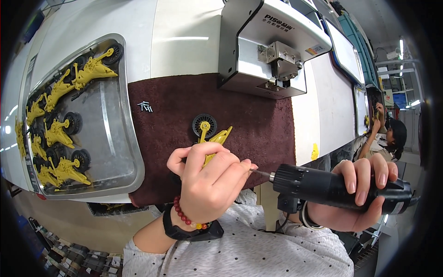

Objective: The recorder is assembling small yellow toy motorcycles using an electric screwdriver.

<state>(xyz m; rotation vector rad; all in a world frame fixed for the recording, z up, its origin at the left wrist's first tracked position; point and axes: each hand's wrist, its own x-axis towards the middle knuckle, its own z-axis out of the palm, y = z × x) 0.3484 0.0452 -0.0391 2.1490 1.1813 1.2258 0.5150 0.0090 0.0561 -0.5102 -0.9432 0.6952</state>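
Note:
My right hand is wrapped around a black electric screwdriver, held level with its bit pointing left. The thin metal bit reaches the fingertips of my left hand. That left hand is closed, its thumb and forefinger pinched at the bit's tip; whatever sits between them is too small to make out. Beneath the left hand lies a yellow toy motorcycle, mostly covered by it. Its black spoked wheel shows beyond the knuckles. Several small silver screws lie loose on the dark red cloth mat.
To the left, a metal tray holds several yellow toy motorcycles with black wheels. A grey and black screw-feeding machine stands at the mat's far right edge. Farther right, another person sits working at the bench.

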